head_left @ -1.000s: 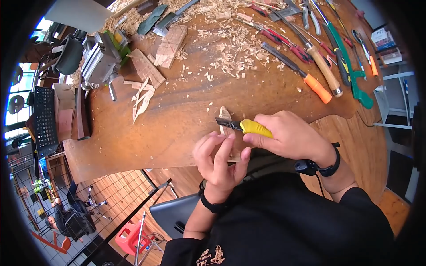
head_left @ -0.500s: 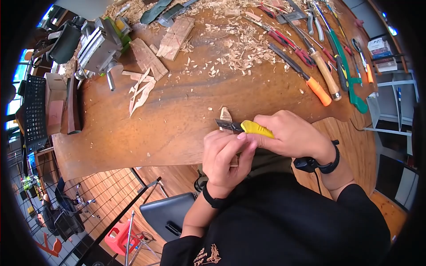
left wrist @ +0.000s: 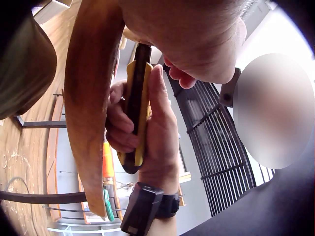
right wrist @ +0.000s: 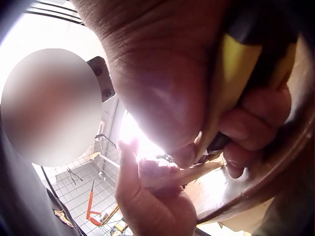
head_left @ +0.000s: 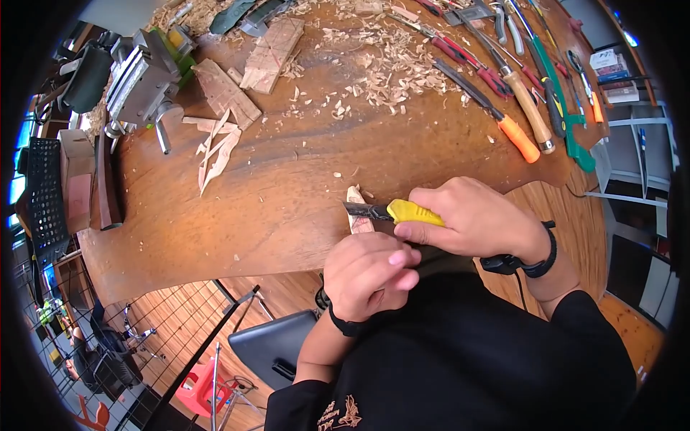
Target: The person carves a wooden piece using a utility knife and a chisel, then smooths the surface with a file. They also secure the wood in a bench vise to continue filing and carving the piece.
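My right hand [head_left: 471, 219] grips a yellow utility knife [head_left: 413, 212], its dark blade lying across a small pale piece of carved wood [head_left: 359, 220] near the table's front edge. The left hand [head_left: 368, 274] holds the lower end of that wood, its fingers curled over it and hiding that part. In the right wrist view the wood [right wrist: 199, 171] sticks out from the left hand [right wrist: 155, 196] toward the knife [right wrist: 231, 78]. The left wrist view shows the right fingers wrapped around the knife handle [left wrist: 135, 108].
Wood shavings [head_left: 388, 75] cover the back of the wooden table [head_left: 287, 215]. Files, pliers and a green-handled saw [head_left: 575, 144] lie at the right. A metal vise [head_left: 144, 79] stands at the back left, beside flat boards [head_left: 273, 54] and thin cut pieces [head_left: 219, 147].
The left hand has turned from raised, spread fingers to a curled grip lower on the wood. The wood's tip has shifted slightly left and down; the right hand stays nearly in place with the knife.
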Demonstrator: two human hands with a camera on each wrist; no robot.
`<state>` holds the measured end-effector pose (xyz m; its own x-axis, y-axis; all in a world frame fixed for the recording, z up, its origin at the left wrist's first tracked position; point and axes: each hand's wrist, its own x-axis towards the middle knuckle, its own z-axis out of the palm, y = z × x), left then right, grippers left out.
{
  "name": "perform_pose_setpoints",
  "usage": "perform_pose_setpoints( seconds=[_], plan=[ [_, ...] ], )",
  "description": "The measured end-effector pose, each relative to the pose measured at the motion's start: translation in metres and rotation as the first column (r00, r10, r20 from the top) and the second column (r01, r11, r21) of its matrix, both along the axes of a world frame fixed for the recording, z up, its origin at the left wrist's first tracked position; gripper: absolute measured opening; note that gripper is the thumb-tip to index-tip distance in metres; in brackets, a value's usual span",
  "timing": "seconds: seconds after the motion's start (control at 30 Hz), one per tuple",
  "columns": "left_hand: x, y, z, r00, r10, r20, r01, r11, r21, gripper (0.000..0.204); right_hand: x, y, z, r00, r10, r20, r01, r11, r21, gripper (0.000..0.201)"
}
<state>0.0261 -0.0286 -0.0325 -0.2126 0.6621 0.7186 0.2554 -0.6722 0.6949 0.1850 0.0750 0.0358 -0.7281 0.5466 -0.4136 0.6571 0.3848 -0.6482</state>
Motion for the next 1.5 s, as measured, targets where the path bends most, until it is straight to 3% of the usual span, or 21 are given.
perform_pose_setpoints(
  seconds=[0.13,0.2,0.3,0.53,0.8,1.03,1.23,1.33,1.4,1.5],
  plan=[
    [-0.008,0.001,-0.004,0.994,-0.063,-0.085,0.065,0.998,0.018,0.028,-0.001,0.006,0.008,0.998,0.06,0.028,-0.06,0.998,-0.016,0.058],
    [-0.006,0.004,-0.003,0.994,-0.098,-0.049,0.101,0.992,0.079,0.047,-0.002,0.009,0.016,0.985,0.13,0.113,-0.123,0.99,-0.067,0.061],
    [-0.009,0.004,0.001,0.993,-0.107,-0.054,0.11,0.992,0.058,0.045,-0.004,0.011,0.018,0.979,0.14,0.146,-0.134,0.99,-0.052,0.062],
    [-0.009,0.0,-0.004,0.995,-0.092,0.028,0.091,0.995,0.034,0.044,-0.014,0.001,0.011,0.982,0.118,0.147,-0.127,0.991,0.053,0.061],
    [-0.007,-0.001,0.0,0.999,-0.047,0.002,0.047,0.999,-0.005,0.046,-0.014,-0.007,0.012,0.991,0.08,0.109,-0.094,0.987,0.129,0.058],
    [-0.006,-0.005,0.001,0.998,-0.026,0.063,0.029,0.998,-0.06,0.052,-0.007,-0.011,0.02,0.981,0.049,0.19,-0.065,0.995,0.08,0.058],
    [-0.005,-0.006,-0.002,0.982,0.027,0.186,-0.017,0.998,-0.054,0.056,-0.018,-0.008,0.011,0.992,0.074,0.106,-0.087,0.989,0.117,0.059],
    [-0.005,-0.002,0.001,0.997,0.029,0.069,-0.026,0.999,-0.047,0.057,-0.012,-0.013,0.016,0.994,0.056,0.088,-0.071,0.983,0.169,0.059],
    [-0.004,-0.002,0.002,0.995,0.043,0.089,-0.038,0.998,-0.053,0.057,-0.01,-0.014,0.026,0.973,0.014,0.229,-0.022,0.999,0.03,0.058],
    [-0.004,-0.005,0.001,0.991,0.042,0.131,-0.032,0.997,-0.072,0.057,-0.011,-0.015,0.016,0.985,0.028,0.168,-0.046,0.994,0.102,0.059]
  ],
)
